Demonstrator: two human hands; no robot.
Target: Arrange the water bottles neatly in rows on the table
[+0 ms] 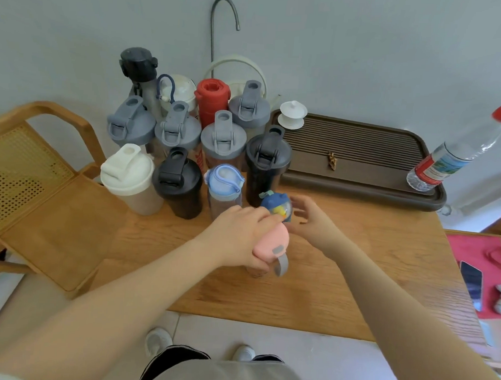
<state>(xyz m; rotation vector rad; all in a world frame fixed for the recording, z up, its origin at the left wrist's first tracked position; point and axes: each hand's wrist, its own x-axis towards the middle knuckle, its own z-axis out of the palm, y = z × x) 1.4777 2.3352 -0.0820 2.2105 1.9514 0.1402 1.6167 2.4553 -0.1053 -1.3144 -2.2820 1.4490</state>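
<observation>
- The left hand [239, 235] grips the pink lid of a bottle [270, 247] that stands on the tabletop [354, 264]; the hand and lid hide nearly all of the bottle's body, and only a grey strap loop shows at the lid's near side.
- The right hand [311, 217] is spread wide with its fingers relaxed, just beside a small blue-capped bottle [277, 207]; motion blur makes it impossible to tell whether the fingers touch it.
- That small bottle's lower part is hidden behind the pink lid and the left hand's fingers.
- The other bottles [188, 139] stand packed in rows at the far left of the tabletop, against the wall; those at the back are mostly covered by the ones in front, so only their lids show.
- A dark tea tray [357, 176] fills the far right of the tabletop, with a white lidded cup [292, 114] at its left corner and a clear plastic bottle [455, 151] with a red cap at its right end.
- Open wood lies in front of the rows and the tray, up to the near edge.
- The clear bottle's red, white and blue label is too small to read; red lettering on one shaker between the rows is cut off.
- A wooden chair [45, 182] stands at the left edge.
</observation>
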